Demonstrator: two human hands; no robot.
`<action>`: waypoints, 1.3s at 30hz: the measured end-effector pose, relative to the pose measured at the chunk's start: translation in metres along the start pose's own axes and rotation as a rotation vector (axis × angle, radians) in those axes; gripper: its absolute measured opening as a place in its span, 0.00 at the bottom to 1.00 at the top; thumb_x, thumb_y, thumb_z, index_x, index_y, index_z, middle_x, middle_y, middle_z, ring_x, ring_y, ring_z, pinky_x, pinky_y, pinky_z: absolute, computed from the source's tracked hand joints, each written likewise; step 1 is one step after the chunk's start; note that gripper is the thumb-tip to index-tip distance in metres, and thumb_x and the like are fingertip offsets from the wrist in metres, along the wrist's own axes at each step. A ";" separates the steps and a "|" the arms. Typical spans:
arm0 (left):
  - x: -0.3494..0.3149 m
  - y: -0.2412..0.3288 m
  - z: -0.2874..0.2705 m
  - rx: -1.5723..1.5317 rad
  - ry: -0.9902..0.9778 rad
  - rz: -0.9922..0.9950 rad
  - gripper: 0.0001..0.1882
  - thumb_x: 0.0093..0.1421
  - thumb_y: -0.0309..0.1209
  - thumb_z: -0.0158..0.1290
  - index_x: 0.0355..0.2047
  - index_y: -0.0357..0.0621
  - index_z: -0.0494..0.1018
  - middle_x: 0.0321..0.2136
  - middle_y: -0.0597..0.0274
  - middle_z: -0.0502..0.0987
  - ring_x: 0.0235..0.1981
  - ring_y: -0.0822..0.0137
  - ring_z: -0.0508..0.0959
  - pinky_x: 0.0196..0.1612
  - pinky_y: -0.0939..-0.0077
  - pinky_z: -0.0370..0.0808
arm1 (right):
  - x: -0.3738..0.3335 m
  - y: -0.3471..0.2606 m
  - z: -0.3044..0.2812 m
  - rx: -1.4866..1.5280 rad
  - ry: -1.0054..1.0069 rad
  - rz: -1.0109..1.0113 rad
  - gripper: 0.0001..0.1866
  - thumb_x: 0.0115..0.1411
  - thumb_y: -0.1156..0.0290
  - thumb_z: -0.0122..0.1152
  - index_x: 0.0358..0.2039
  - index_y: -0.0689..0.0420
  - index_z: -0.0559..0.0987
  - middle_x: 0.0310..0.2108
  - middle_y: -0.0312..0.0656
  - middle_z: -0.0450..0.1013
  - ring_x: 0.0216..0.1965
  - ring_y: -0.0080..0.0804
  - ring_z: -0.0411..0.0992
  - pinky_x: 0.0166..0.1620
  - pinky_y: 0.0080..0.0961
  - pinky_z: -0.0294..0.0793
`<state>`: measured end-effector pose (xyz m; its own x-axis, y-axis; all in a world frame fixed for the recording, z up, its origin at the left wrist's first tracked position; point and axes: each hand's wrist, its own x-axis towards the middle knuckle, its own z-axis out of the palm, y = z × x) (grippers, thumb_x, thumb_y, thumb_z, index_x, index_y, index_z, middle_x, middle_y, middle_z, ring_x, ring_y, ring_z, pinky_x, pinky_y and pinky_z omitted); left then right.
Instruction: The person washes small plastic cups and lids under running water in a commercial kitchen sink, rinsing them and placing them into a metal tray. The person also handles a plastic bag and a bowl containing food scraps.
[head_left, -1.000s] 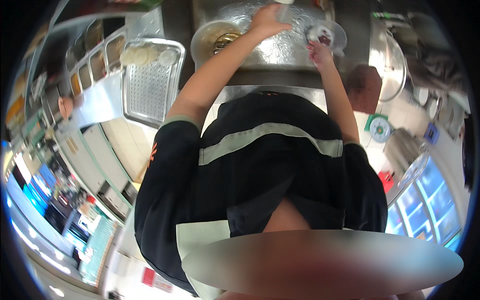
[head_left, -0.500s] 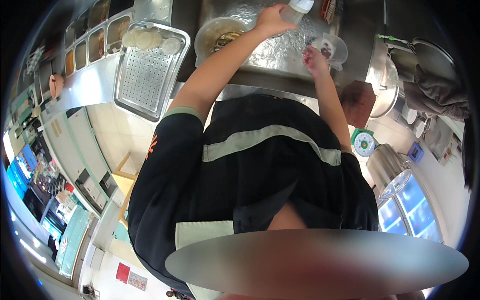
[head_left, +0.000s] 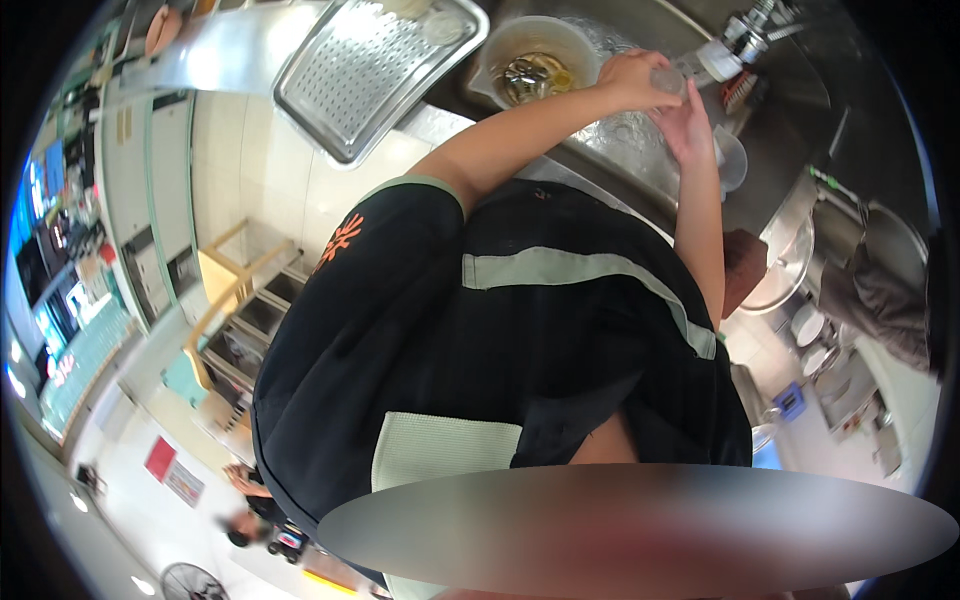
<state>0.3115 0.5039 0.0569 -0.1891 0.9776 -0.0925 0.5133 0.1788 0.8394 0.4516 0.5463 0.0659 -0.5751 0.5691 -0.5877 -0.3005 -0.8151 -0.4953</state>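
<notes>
At the sink [head_left: 640, 140], my left hand [head_left: 632, 82] is wrapped round a small clear cup-like container [head_left: 668, 82]. My right hand [head_left: 685, 128] has its fingers on the same container from the other side. The container is beside the white end [head_left: 715, 60] of the tap, with its mouth partly hidden by my fingers. Left of my hands, a translucent plastic tub [head_left: 490, 75] holds metal pieces in yellowish liquid. A clear plastic jug [head_left: 735, 160] stands by my right wrist, partly covered by the forearm.
A perforated metal tray [head_left: 365, 75] with clear lids or cups at its far end lies left of the sink. The chrome tap [head_left: 750, 38] rises at the far right, a brush [head_left: 738, 92] near it. A round metal pan [head_left: 790, 265] and dark cloth [head_left: 875, 310] are on the right.
My right hand has left the jug and come up to the container in my left hand. The whole view has swung, so the sink now appears further right.
</notes>
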 end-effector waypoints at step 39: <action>-0.132 -0.108 -0.165 -0.540 -0.076 -0.544 0.18 0.54 0.41 0.52 0.38 0.38 0.73 0.29 0.62 0.77 0.23 0.73 0.75 0.28 0.83 0.71 | 0.063 0.079 0.164 -1.725 0.061 -1.000 0.21 0.45 0.64 0.63 0.39 0.59 0.71 0.33 0.47 0.70 0.37 0.42 0.69 0.42 0.33 0.68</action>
<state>0.1428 0.3373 0.0668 -0.2294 0.7762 -0.5872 -0.1192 0.5763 0.8085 0.2665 0.4994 0.0949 -0.6664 0.7059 0.2400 0.4979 0.6610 -0.5614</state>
